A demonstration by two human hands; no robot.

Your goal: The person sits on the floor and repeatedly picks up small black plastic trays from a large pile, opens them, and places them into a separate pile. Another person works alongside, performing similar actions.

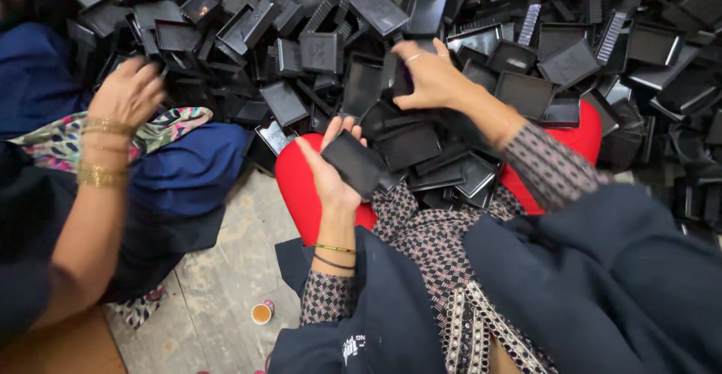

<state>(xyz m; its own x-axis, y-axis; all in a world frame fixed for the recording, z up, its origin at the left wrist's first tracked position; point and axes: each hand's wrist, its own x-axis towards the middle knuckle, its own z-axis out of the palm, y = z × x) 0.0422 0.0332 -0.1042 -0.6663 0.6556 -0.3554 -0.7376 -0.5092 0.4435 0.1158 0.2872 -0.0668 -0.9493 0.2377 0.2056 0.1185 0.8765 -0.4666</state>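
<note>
Two hands of ours were at work over the lap: the fingers of our left hand (329,172) curled up around a small black tray (354,164), holding it flat against the palm with the thumb along its near edge, while the fingers of our right hand (430,79) were pinched on another black tray (397,78) at the near edge of the heap. The tray in the left hand sat just above the red basin (297,186) in our lap, which already held a loose layer of black trays (444,165), some flat and some tilted. On the left wrist we wore thin bangles (334,256), and a patterned sleeve (553,165) covered the right forearm. Beyond the basin lay a big pile of black trays (526,28), jumbled at every angle across the whole top of the view. To our left, another person's hand (128,94), blurred, with gold bangles on the wrist, reached into the same pile; we could not tell whether it gripped anything. Down on the bare floor near our knee stood a small cup (261,313) with a brown drink.
</note>
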